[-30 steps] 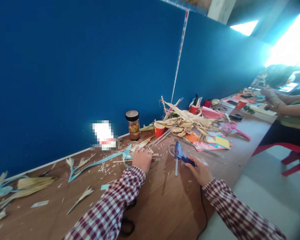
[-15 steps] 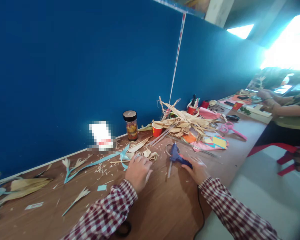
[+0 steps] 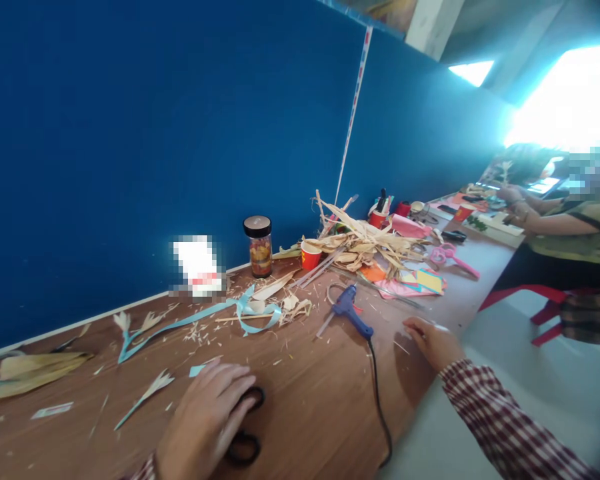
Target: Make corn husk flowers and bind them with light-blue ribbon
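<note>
My left hand [image 3: 203,420] lies flat over a pair of black-handled scissors [image 3: 245,427] near the front edge of the brown table [image 3: 320,413], its fingers spread across the handles. My right hand [image 3: 433,341] rests at the table's right edge, holding nothing. A blue glue gun [image 3: 350,312] lies on the table to the left of my right hand, its black cord [image 3: 377,393] trailing toward the front edge. A light blue ribbon [image 3: 250,313] with dried husk pieces lies beyond my left hand.
A pile of dried corn husks [image 3: 365,243], a red paper cup [image 3: 309,256], a dark-lidded jar [image 3: 259,247], coloured papers [image 3: 420,283] and pink scissors [image 3: 450,257] sit further along. Another person [image 3: 570,227] works at the far right. A blue wall [image 3: 180,120] backs the table.
My right hand let go of the glue gun, which now lies on the table, and moved right. My left hand pulled back from the ribbon onto the black scissors.
</note>
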Tool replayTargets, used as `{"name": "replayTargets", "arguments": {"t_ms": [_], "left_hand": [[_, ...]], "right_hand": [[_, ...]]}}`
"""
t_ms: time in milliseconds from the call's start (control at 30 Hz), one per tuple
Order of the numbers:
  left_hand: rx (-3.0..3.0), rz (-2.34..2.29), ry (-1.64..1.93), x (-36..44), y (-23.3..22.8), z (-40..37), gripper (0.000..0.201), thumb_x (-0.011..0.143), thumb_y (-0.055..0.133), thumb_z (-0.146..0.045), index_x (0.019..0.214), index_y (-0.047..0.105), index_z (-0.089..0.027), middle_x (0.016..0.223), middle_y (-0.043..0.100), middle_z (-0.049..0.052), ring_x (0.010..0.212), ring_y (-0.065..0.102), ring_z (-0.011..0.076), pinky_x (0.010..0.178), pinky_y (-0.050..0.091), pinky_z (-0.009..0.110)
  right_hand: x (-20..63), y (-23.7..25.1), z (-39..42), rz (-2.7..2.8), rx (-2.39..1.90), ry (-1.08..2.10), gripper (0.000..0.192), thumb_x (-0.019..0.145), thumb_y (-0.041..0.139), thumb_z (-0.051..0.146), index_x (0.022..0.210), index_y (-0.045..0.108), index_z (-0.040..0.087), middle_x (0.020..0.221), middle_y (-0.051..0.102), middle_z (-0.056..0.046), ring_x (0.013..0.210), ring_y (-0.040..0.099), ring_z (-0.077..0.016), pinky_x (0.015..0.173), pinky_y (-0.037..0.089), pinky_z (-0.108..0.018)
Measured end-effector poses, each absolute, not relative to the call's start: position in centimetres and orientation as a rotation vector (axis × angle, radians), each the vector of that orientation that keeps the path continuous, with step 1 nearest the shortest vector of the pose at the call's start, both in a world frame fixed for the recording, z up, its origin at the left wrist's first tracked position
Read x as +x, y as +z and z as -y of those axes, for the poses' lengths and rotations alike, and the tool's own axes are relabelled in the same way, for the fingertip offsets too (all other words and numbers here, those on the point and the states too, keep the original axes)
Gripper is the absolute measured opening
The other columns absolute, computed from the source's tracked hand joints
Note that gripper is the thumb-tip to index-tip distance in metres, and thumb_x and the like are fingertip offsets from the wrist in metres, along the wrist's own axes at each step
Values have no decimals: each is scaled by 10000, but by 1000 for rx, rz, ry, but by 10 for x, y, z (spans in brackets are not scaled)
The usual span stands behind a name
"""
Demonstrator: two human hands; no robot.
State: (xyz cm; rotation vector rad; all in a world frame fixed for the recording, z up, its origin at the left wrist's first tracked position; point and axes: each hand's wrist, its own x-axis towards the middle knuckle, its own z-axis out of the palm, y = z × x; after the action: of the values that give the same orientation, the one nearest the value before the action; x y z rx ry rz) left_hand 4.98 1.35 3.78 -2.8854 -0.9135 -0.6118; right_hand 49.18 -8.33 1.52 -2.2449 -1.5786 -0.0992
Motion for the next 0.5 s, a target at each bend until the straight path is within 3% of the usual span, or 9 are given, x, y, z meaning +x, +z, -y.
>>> {"name": "replayTargets", "arguments": {"t_ms": [133,233,367,500], "left_hand": [[-2824,811,-655,32,31,-1,255,734,563,-360,978,621,-312,967,672,14,872,616,212,831,475,392],[-2785,749,-723,19,25,4,256,719,573,-367,967,626,-328,936,684,3,856,625,207,832,478,374],[-2744,708,-809,1,16,6,262,731,564,-312,987,615,-307,907,694,1,840,632,201,897,423,406],[-2735,714,-876,-17,6,5,254,744,539,-263,984,608,-312,890,701,-13,822,638,188,967,339,422]], "right_hand": [[488,11,66,1697,-2232,-174,189,788,456,263,850,633,237,850,659,-74,712,615,-214,627,444,-312],[483,12,51,1782,-2229,-171,182,787,455,229,761,635,224,757,636,-54,670,595,-184,592,410,-275],[478,19,41,1872,-2221,-160,206,755,476,124,593,579,201,600,575,-25,534,557,-142,509,342,-242],[470,27,43,1857,-2202,-193,240,736,449,42,570,537,191,597,567,-27,534,560,-139,506,339,-235]]}}
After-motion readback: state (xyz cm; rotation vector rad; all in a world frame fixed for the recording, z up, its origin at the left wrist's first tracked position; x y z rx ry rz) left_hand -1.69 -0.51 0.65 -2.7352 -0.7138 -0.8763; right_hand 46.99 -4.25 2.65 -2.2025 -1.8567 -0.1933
